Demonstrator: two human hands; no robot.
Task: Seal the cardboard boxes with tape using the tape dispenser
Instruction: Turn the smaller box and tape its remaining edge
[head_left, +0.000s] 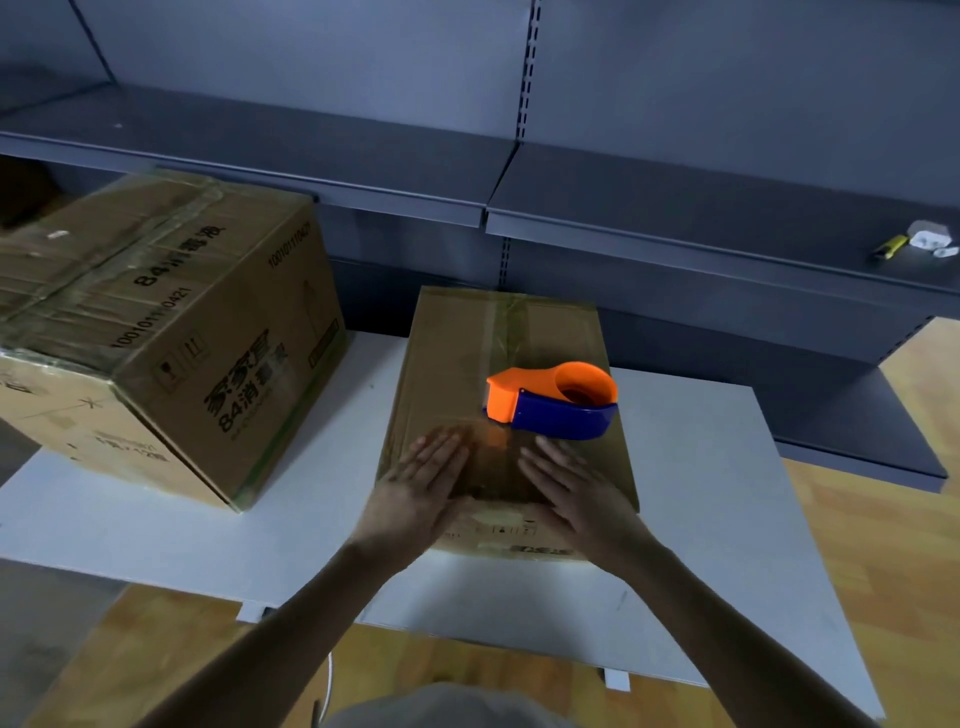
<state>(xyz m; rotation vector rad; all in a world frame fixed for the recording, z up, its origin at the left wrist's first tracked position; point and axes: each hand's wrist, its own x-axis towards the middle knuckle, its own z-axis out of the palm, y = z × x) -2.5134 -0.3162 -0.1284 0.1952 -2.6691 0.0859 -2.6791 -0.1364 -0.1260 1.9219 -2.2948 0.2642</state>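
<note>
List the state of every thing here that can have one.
small box: closed, tape along its top seam.
large box: closed, taped over.
tape dispenser: lying on the small box, not held.
left hand: open, flat on the small box.
right hand: open, flat on the small box.

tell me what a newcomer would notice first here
The orange and blue tape dispenser stands out, lying on top of the narrow cardboard box in the middle of the white table. Just nearer, the left hand and right hand press flat on that box's top. A bigger printed box sits at left.
</note>
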